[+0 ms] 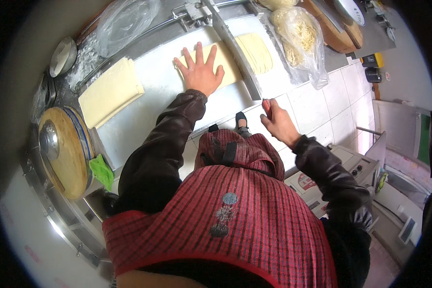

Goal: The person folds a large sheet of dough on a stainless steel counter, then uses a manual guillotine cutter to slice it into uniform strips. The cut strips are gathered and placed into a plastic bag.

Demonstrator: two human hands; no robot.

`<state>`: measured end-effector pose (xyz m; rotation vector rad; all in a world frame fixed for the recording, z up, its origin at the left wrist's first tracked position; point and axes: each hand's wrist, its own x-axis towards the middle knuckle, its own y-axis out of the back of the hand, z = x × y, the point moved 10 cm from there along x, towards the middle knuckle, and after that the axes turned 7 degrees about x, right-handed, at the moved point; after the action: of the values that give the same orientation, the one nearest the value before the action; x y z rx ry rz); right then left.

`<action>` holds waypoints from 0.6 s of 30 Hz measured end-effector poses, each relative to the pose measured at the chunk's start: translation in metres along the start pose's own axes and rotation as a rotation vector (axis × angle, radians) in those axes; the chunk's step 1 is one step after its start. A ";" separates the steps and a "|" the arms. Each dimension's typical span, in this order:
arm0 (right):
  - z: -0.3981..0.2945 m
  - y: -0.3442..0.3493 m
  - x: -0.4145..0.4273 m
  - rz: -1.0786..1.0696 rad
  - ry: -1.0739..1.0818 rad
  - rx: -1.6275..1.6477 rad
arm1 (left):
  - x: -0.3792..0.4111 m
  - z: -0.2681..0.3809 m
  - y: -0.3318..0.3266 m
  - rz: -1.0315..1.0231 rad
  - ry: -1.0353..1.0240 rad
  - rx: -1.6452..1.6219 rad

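My left hand (201, 73) lies flat with fingers spread on a folded sheet of pale yellow dough (229, 64). My right hand (281, 121) grips the red handle (266, 104) of a long metal cutting blade (234, 46). The blade crosses the dough to the right of my left hand, and its far end is near a metal clamp or hinge fitting (198, 12). Cut noodle strips (255, 53) lie together just beyond the blade. Beneath the dough is a whitish work board (158, 100). Another folded dough stack (109, 91) rests at the board's left.
A clear plastic bag of noodles (304, 36) sits at the right, by round wooden boards (340, 36). To the left are a metal bowl (63, 57), scattered flour (82, 61), a round chopping block (64, 151) and a green cloth (102, 172). An empty-looking plastic bag (126, 25) lies behind.
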<state>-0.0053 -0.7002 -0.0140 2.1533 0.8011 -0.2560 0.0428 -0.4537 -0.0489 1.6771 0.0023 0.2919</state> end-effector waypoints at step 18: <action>-0.035 0.007 -0.007 0.051 0.091 0.039 | -0.004 -0.002 -0.003 -0.086 0.013 0.008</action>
<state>-0.0096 -0.6804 0.0159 2.2322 0.7966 -0.1494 0.0388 -0.4522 -0.0530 1.6776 0.0859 0.2382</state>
